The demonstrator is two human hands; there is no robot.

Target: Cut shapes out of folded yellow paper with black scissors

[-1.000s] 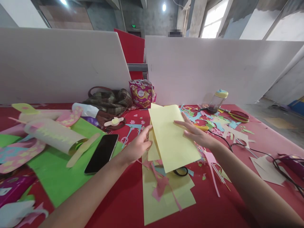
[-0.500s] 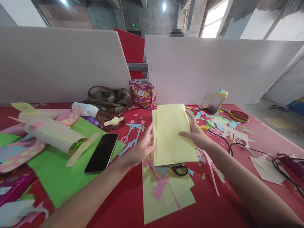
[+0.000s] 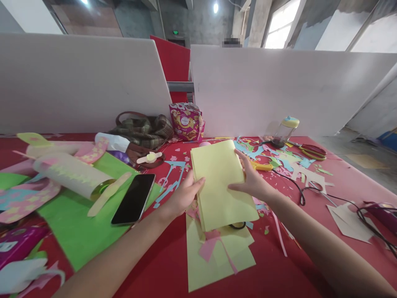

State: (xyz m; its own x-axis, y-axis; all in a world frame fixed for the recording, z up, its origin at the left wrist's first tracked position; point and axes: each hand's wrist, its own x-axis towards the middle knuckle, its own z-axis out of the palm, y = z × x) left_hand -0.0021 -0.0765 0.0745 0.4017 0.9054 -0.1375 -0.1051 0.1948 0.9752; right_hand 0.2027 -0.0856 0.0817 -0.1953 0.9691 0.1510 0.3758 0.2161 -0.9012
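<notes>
Pale yellow paper sheets (image 3: 221,186), stacked and slightly offset at the left edge, are held tilted above the table between both hands. My left hand (image 3: 186,192) grips the left edge, thumb on top and fingers behind. On the other side my right hand (image 3: 252,180) has its thumb lying on the front and its fingers around the right edge. Under the sheets lie more yellow paper (image 3: 201,265), a pink paper scrap (image 3: 210,248) and a black ring (image 3: 238,226), partly hidden.
Left of my hands lie a phone (image 3: 133,198), green paper (image 3: 68,223) and a paper-covered tube (image 3: 72,176). A yellow glue gun (image 3: 262,166), scissors (image 3: 313,152), paper scraps and a jar (image 3: 284,132) are on the right. A snack bag (image 3: 186,122) stands by the white partition.
The yellow sheets have come lower and nearer, and turned slightly. My left thumb now lies over their left edge. More of the glue gun shows; the black ring is more covered.
</notes>
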